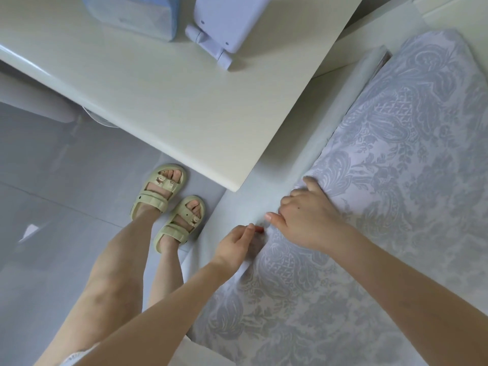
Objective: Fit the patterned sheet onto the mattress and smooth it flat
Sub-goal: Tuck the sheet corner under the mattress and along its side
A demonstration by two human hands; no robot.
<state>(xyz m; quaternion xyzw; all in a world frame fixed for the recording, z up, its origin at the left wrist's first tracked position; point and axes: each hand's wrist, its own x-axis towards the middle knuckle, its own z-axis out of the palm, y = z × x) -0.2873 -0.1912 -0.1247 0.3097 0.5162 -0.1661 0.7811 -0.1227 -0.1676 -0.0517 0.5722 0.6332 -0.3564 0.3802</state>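
Observation:
The patterned sheet (390, 159), pale lilac with grey damask motifs, covers the mattress on the right side of the head view. My right hand (309, 217) lies on the sheet at the mattress's left edge, fingers curled over that edge. Just below it, my left hand (237, 247) pinches the sheet's edge where it folds down the mattress side. The pale bed frame rail (340, 117) runs along the mattress's left side. The far corner of the mattress at the upper right is wrapped in the sheet.
A cream desk top (163, 109) juts close to the bed, its corner just above my hands. On it stand a folding white device (224, 25) and a pale blue container (132, 14). My feet in green sandals (169, 204) stand on the grey floor (52, 207).

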